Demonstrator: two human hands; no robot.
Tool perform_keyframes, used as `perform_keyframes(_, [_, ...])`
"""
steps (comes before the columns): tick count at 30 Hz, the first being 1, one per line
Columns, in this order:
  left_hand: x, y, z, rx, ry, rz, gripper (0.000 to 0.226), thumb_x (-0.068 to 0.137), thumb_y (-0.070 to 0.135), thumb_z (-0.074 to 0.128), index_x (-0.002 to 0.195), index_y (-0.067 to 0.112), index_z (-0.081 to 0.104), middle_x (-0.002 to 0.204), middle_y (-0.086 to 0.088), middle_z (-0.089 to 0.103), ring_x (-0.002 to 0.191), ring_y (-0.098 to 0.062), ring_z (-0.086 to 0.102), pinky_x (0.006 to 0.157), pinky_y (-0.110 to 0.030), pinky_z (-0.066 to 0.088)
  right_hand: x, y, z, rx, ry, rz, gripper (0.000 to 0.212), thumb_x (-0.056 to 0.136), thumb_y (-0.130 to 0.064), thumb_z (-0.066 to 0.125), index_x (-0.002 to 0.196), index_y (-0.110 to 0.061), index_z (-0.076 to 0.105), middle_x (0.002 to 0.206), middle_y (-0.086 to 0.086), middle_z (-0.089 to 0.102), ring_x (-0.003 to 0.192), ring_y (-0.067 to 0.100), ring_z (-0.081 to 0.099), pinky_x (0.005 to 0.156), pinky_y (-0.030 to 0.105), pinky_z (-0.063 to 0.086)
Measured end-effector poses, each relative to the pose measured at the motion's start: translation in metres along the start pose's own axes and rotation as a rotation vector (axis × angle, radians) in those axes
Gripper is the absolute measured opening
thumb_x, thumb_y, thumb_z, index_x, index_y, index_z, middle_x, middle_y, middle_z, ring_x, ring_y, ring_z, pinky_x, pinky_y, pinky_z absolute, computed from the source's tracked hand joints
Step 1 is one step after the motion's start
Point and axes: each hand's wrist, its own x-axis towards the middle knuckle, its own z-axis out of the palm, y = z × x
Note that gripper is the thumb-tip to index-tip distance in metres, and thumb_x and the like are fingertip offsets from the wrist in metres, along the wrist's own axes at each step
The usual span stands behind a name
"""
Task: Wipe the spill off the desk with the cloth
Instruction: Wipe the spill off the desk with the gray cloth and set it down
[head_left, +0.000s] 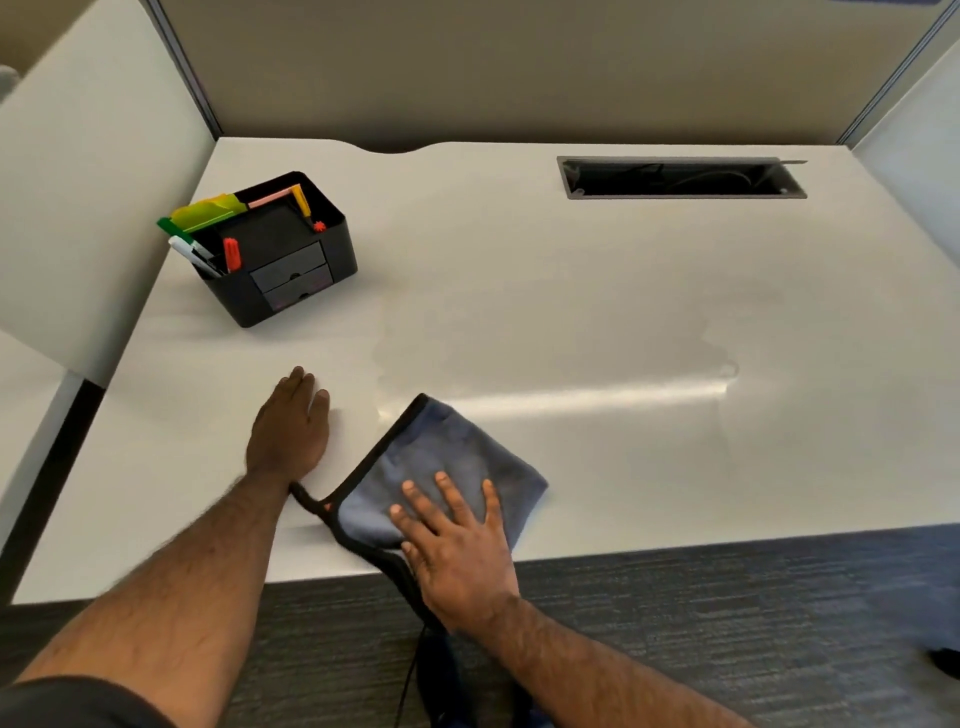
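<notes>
A blue-grey cloth (441, 457) with a black hem lies folded on the white desk (623, 291) near its front edge. My right hand (457, 540) presses flat on the cloth's near part, fingers spread, palm over the desk edge. My left hand (291, 426) rests flat on the bare desk just left of the cloth, fingers together, holding nothing. A faint wet sheen (597, 397) streaks the desk to the right of the cloth, ending in a small droplet mark (727, 370).
A black desk organiser (280, 260) with pens and sticky notes stands at the back left. A cable slot (680, 179) is cut into the desk at the back right. Partition walls enclose the desk on three sides. Dark carpet (727, 623) lies below the front edge.
</notes>
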Motion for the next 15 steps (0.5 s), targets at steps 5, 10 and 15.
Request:
perform_keyframes(5, [0.008, 0.027, -0.008, -0.051, 0.228, -0.092, 0.038, 0.096, 0.024, 0.044, 0.125, 0.004, 0.059, 0.131, -0.020, 0.057, 0.122, -0.041, 0.048, 0.103, -0.052, 0.041, -0.009, 0.041, -0.013, 0.014, -0.017, 0.119, 0.044, 0.098, -0.048, 0.029, 0.140, -0.040, 0.042, 0.152, -0.015, 0.036, 0.144, 0.020, 0.027, 0.111, 0.064, 0.021])
perform_keyframes(10, [0.011, 0.055, -0.006, 0.007, 0.221, -0.008, 0.036, 0.095, 0.022, 0.047, 0.121, 0.002, 0.063, 0.122, -0.024, 0.062, 0.112, -0.045, 0.054, 0.097, -0.052, 0.043, -0.021, 0.093, -0.020, 0.054, 0.004, 0.307, 0.050, 0.099, -0.051, 0.013, 0.147, -0.043, 0.023, 0.156, -0.022, 0.007, 0.146, 0.012, -0.003, 0.113, 0.057, -0.010])
perform_keyframes(15, [0.009, 0.089, 0.013, 0.041, 0.192, 0.115, 0.036, 0.095, 0.023, 0.049, 0.120, 0.003, 0.063, 0.121, -0.021, 0.063, 0.111, -0.043, 0.055, 0.097, -0.049, 0.043, -0.036, 0.132, -0.026, 0.081, 0.060, 0.502, 0.050, 0.097, -0.052, 0.012, 0.146, -0.046, 0.023, 0.155, -0.025, 0.011, 0.148, 0.011, 0.002, 0.115, 0.060, -0.003])
